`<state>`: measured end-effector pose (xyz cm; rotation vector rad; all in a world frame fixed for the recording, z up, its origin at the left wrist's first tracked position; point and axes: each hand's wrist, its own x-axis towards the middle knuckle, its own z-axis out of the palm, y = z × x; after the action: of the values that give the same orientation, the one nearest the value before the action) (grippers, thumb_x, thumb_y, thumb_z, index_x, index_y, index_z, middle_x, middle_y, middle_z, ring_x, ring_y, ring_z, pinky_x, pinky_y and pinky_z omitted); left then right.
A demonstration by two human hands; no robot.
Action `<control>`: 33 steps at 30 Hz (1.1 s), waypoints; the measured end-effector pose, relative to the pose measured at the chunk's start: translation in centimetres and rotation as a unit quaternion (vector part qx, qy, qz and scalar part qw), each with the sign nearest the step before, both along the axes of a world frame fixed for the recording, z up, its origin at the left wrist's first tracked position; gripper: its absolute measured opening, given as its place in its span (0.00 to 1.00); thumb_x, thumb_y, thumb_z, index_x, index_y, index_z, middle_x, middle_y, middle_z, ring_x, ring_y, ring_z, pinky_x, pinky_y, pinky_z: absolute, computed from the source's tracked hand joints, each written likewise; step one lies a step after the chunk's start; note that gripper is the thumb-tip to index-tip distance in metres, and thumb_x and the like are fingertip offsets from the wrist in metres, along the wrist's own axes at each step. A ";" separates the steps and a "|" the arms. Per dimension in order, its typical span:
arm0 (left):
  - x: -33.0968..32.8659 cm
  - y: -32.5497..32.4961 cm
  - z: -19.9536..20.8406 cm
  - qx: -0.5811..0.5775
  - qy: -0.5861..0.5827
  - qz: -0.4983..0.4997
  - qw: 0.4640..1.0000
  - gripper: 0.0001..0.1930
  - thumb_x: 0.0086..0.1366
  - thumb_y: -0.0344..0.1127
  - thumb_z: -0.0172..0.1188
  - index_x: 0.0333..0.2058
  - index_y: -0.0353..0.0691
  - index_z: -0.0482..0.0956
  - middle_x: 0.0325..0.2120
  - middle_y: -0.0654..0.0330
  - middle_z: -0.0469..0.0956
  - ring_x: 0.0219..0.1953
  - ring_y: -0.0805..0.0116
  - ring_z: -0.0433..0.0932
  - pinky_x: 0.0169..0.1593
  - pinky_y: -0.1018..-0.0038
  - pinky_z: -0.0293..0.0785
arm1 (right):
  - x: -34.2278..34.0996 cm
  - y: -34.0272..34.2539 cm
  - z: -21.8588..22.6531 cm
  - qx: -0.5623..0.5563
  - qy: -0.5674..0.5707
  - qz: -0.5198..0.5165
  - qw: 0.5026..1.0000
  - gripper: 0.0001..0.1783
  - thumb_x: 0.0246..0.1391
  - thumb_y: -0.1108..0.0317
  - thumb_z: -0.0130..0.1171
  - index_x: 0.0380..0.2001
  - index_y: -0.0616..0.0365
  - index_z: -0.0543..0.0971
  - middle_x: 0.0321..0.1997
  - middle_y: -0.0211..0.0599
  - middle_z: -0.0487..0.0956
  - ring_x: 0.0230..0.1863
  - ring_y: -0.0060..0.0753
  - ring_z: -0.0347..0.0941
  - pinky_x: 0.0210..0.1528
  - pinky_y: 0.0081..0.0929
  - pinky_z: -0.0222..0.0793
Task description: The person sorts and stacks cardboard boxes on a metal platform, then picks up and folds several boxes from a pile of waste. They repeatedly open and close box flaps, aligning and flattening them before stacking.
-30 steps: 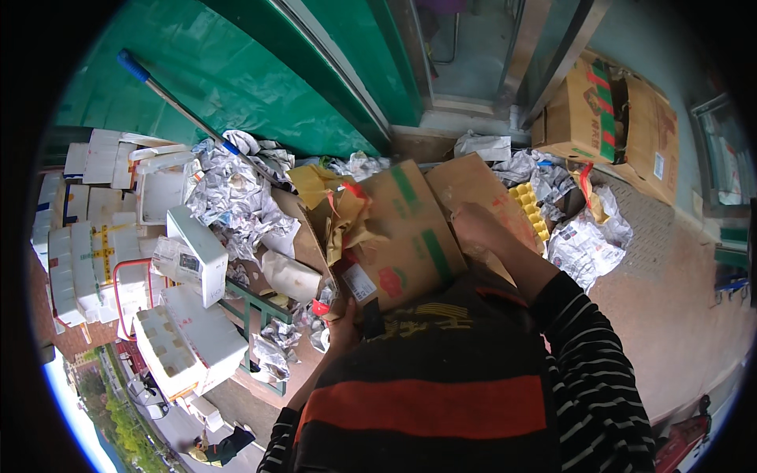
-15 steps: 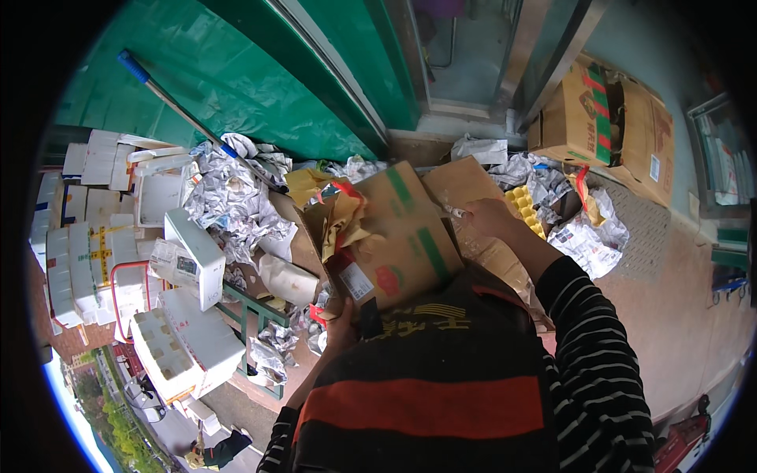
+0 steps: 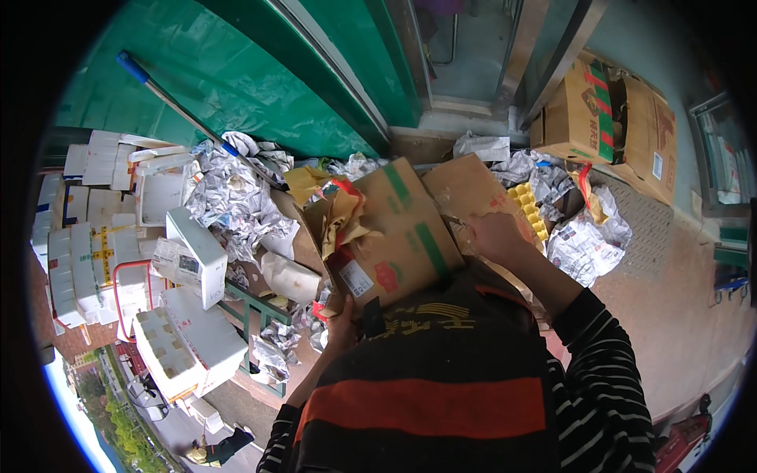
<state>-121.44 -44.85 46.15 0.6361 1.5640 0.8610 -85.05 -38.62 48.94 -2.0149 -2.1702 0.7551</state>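
Note:
In front of my apron I have a brown cardboard box (image 3: 410, 229) with green stripes, tilted on its side. My left hand (image 3: 341, 325) grips its lower left edge, thumb against the cardboard beside a white label (image 3: 356, 277). Torn yellow-brown paper with red strips (image 3: 347, 209) sticks out at the box's left end. At the right end a plain brown flap (image 3: 469, 189) stands out. My right hand (image 3: 501, 236) is closed at this flap's lower edge; what the fingers pinch is hidden.
Crumpled newspaper (image 3: 236, 197) lies left, with a blue-handled pole (image 3: 181, 110) across it. White foam boxes (image 3: 189, 339) are stacked far left by a green metal frame (image 3: 260, 315). At right are a yellow egg tray (image 3: 528, 209), more newspaper (image 3: 587, 244) and a large carton (image 3: 607, 118).
My right hand has moved down toward my body along the flap, still closed. The left hand keeps its hold, and the box stays almost in place.

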 end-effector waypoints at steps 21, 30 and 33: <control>-0.9 -0.1 -2.0 -0.058 -0.022 0.047 0.997 0.24 0.61 0.45 0.59 0.51 0.42 0.65 0.37 0.57 0.75 0.33 0.65 0.76 0.31 0.69 0.74 | 2.9 5.7 2.1 -0.028 -0.036 0.115 0.992 0.13 0.45 0.58 0.59 0.25 0.58 0.78 0.28 0.45 0.78 0.35 0.49 0.75 0.38 0.41 0.69; -1.2 -0.4 -2.2 -0.066 -0.030 0.045 0.996 0.23 0.60 0.45 0.60 0.51 0.43 0.66 0.36 0.60 0.76 0.31 0.68 0.75 0.30 0.72 0.72 | 0.5 6.6 2.5 -0.073 -0.084 0.192 0.975 0.09 0.39 0.67 0.58 0.25 0.61 0.79 0.30 0.47 0.78 0.36 0.49 0.76 0.37 0.40 0.70; -0.9 -0.1 -2.0 -0.052 -0.046 0.041 0.997 0.22 0.61 0.42 0.59 0.51 0.43 0.66 0.40 0.60 0.75 0.38 0.67 0.76 0.38 0.69 0.75 | -0.9 7.6 -0.2 0.003 -0.046 0.145 0.988 0.05 0.37 0.73 0.57 0.22 0.59 0.81 0.27 0.44 0.79 0.34 0.48 0.76 0.34 0.39 0.70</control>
<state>-122.34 -44.99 44.11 0.4552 1.5483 0.8521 -85.95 -31.04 48.78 -1.7857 -2.5507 0.6955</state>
